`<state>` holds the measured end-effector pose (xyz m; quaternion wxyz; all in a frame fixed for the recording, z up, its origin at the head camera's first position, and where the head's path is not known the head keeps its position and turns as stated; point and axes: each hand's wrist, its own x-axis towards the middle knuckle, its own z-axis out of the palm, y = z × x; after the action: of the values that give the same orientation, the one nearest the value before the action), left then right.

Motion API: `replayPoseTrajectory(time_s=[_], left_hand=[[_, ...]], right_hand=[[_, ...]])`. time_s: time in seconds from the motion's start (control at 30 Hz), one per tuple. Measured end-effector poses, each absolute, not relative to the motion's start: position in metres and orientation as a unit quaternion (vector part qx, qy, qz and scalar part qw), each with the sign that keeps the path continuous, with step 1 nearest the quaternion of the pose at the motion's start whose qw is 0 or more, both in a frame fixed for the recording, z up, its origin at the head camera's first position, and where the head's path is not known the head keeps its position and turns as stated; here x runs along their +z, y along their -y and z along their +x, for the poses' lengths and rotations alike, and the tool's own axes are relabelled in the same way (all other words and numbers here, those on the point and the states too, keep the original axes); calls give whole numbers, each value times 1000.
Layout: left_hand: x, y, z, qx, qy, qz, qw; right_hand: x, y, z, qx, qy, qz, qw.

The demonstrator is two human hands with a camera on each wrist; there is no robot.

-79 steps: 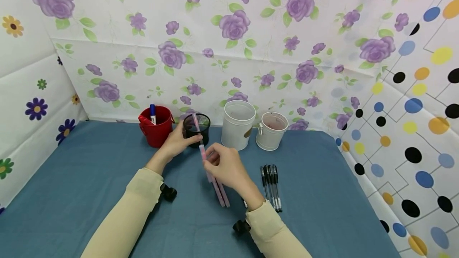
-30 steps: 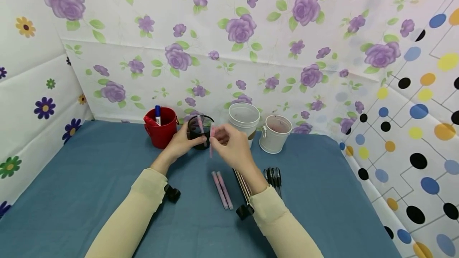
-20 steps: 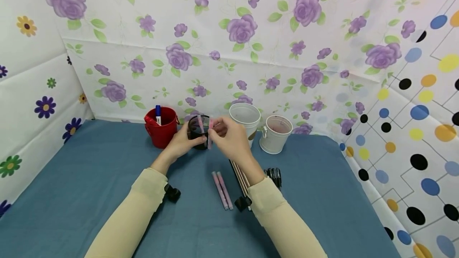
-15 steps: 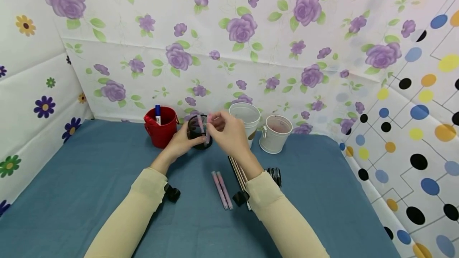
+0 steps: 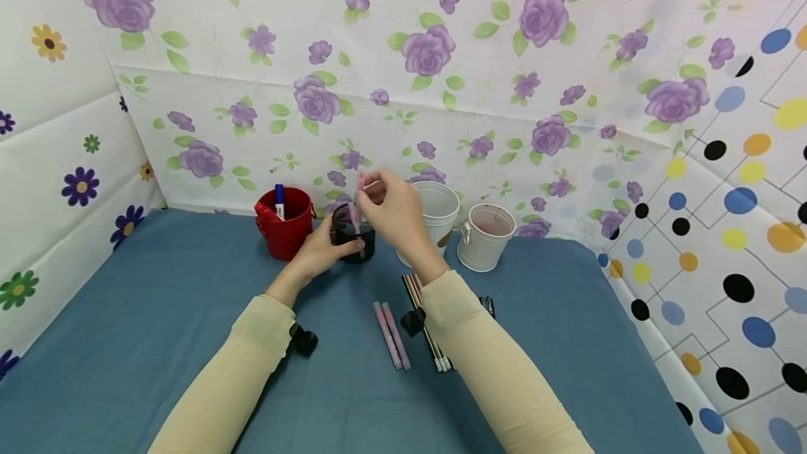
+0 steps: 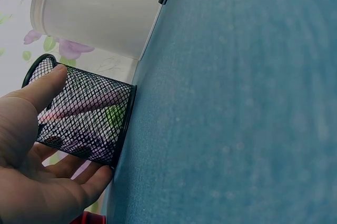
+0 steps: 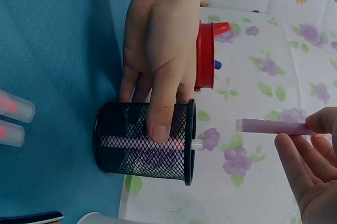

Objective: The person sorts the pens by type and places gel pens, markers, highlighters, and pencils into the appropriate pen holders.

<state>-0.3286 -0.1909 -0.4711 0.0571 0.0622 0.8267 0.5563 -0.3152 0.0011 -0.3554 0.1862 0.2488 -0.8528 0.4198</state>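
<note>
Pink pen, light, stiff and slick by my read, pinched near its back end in my right hand's fingers above the mesh cup; left hand wraps the cup on the counter; grip mid-barrel.

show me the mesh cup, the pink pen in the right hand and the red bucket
mesh cup (image 7: 142, 142): right wrist view, on its mesh side wall.
pink pen (image 7: 271, 126): right wrist view, mid-barrel, clear of the fingers.
red bucket (image 5: 286, 233): head view, on its front wall.
</note>
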Motion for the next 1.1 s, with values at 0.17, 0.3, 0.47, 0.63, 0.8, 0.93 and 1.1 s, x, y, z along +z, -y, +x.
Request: replayPoseTrajectory(time_s=[0.17, 0.3, 0.47, 0.63, 0.8, 0.93, 1.1], left_hand=[[-471, 192, -328, 552, -829, 63, 60], [-472, 195, -330, 557, -825, 67, 59], [-474, 196, -331, 563, -821, 64, 67], [-474, 194, -331, 566, -819, 70, 64], [-473, 193, -330, 572, -814, 76, 59], [-474, 194, -331, 576, -812, 77, 58], [-472, 194, -331, 575, -812, 75, 63]], right_hand=[[-357, 8, -325, 421, 857, 240, 178], [-365, 15, -333, 417, 865, 230, 163], [-380, 19, -341, 402, 879, 210, 150], [-394, 19, -346, 388, 888, 198, 145], [-406, 18, -349, 370, 901, 180, 138], [-410, 19, -350, 363, 904, 177, 143], [-413, 20, -351, 362, 903, 181, 147]])
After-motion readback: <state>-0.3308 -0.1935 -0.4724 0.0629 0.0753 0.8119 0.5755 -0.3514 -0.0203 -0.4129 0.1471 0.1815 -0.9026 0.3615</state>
